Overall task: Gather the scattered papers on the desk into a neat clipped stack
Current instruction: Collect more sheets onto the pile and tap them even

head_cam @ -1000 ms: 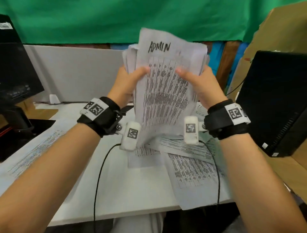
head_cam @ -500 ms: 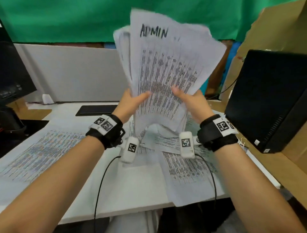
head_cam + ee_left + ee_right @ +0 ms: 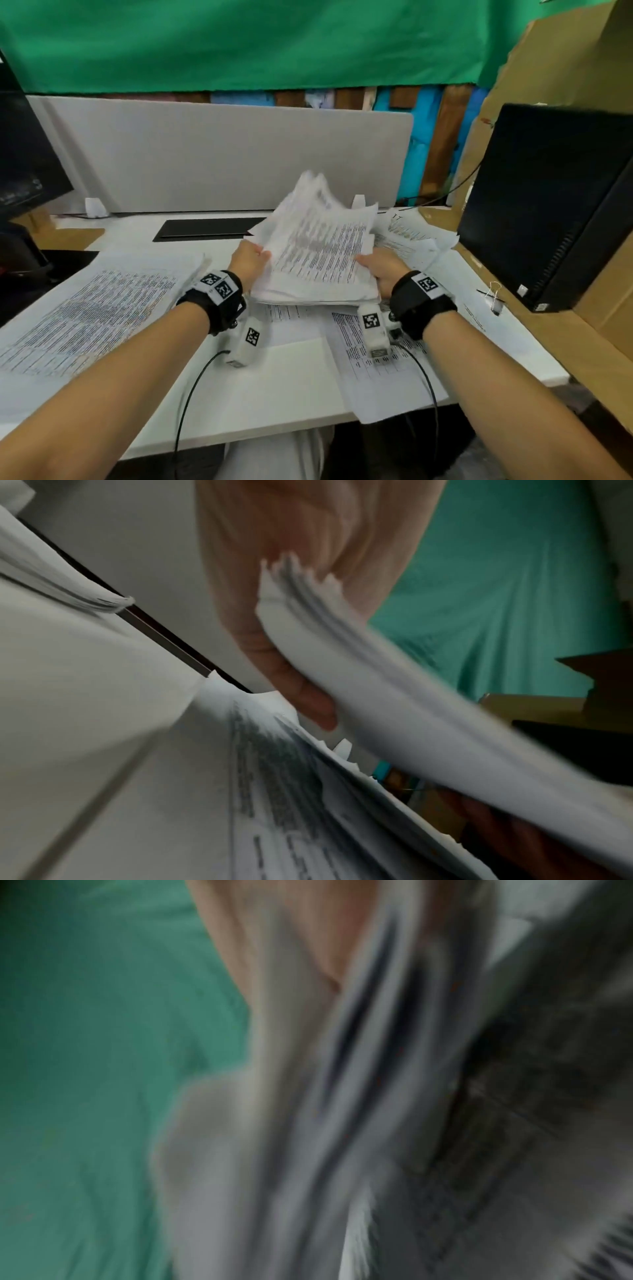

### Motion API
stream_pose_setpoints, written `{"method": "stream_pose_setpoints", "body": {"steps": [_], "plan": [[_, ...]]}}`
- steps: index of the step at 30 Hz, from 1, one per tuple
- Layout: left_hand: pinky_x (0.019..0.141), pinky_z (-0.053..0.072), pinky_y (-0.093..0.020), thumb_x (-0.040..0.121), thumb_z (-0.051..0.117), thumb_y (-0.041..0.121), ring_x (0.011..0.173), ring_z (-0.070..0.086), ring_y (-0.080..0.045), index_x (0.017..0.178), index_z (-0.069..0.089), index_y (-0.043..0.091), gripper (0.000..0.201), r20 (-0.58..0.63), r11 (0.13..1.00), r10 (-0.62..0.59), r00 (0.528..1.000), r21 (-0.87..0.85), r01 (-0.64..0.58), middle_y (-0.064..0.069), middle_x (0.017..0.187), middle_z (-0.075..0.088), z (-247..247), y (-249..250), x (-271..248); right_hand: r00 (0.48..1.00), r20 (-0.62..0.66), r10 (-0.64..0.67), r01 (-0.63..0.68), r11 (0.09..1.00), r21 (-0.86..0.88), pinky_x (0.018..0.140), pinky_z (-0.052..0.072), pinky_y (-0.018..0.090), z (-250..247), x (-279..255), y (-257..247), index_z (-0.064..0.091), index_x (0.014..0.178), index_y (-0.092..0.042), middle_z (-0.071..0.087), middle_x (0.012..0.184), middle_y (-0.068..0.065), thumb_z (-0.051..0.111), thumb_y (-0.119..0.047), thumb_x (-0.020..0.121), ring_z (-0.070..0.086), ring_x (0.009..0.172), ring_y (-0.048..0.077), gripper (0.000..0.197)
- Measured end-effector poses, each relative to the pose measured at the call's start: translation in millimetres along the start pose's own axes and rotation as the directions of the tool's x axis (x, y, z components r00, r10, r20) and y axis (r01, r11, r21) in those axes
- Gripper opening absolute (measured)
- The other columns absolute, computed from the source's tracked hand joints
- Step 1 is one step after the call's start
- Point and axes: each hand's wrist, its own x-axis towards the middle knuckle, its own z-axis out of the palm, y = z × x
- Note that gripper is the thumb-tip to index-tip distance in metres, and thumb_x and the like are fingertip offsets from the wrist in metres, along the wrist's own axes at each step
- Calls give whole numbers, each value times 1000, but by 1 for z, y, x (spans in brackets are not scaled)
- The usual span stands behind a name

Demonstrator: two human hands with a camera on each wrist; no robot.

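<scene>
Both hands are on the paper stack (image 3: 317, 253) right now, one on each side edge. Left hand (image 3: 247, 260) grips the left edge, thumb on top of the printed sheet, and the left wrist view shows fingers (image 3: 308, 699) curled under the bundle (image 3: 394, 685). Right hand (image 3: 383, 269) clamps the right edge the same way. Its wrist view is basically a smear: skin (image 3: 291, 947) against paper edges (image 3: 369, 1069), so finger detail there is a no-go.

The stack is tilted, near edge low and just over the loose sheets lying on the white worktop (image 3: 284, 387), far edge lifted and fanned out, pretty blurry up there. Whether the low edge actually touches the sheets under it, I can't tell.

More paper around it: a big printed sheet (image 3: 85, 318) flat to the left, a couple of sheets (image 3: 373, 373) under and in front of the stack with one hanging past the front edge of the worktop, and a crumpled bunch (image 3: 411, 236) off to the right behind the right hand.

A binder clip (image 3: 494, 297) sits on the right side of the worktop, just beside the black computer case (image 3: 555, 198), well apart from the stack. Grey divider panel (image 3: 219, 154) runs along the back, with a flat black pad (image 3: 209, 228) lying in front of it.
</scene>
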Motion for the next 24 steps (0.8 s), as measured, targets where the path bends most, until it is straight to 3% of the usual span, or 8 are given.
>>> {"method": "stream_pose_setpoints", "body": {"steps": [2,4,7,12,14,16,19,24], "plan": [[57,36,-25,88,55,10,63,49,-24,60,51,11,28,22,991,-63,998,119,60,-8,63,50,0,-10,2,997,-23,79,-81,993,-89,100,48,42,1,8,17,53,134,-1,57,136,19,54,-13,97,55,125,36,39],[64,47,-29,86,63,13,83,65,-34,83,68,-2,16,80,967,-111,991,240,89,-19,85,67,-3,-13,2,991,-38,127,-129,988,-84,102,47,41,4,17,31,51,135,1,55,138,17,56,-17,97,54,125,36,43],[81,56,-34,81,70,18,99,66,-34,104,68,-4,32,84,937,-102,991,342,68,-20,106,69,-7,-16,5,986,-45,159,-161,986,-41,104,46,46,8,39,47,48,137,5,54,140,18,57,-20,97,54,125,35,48],[87,56,-40,78,70,4,88,65,-26,79,67,6,4,82,932,-67,994,362,32,-15,89,67,-19,-10,2,987,-43,157,-154,985,74,103,46,51,9,38,50,55,125,6,62,126,20,55,-22,98,60,116,36,39],[88,56,-39,77,69,-2,83,66,-27,77,69,5,8,105,956,-75,992,289,42,-9,73,63,-21,-9,1,986,-29,165,-159,976,145,100,48,53,10,39,51,57,120,-2,66,117,19,53,-31,98,64,109,36,37],[86,57,-36,81,64,-7,81,68,-28,75,68,3,12,125,991,-113,986,86,103,-10,76,64,-22,-5,0,986,-18,167,-161,970,183,101,48,53,8,43,55,55,123,-9,66,118,15,52,-47,92,63,109,34,49],[60,57,-15,93,50,-6,66,56,-13,81,62,4,19,202,918,-194,960,-307,250,-10,84,60,-27,5,-11,984,-42,174,-162,965,204,105,44,52,-2,73,75,53,133,-15,64,126,9,49,-59,83,61,112,32,66],[48,52,-10,94,49,-5,66,52,-10,98,64,-4,15,328,831,-266,907,-399,388,-9,82,57,-24,-6,-24,984,-37,175,-166,970,176,115,32,49,2,45,58,39,147,-19,44,148,0,43,-55,90,44,135,25,67]]}}
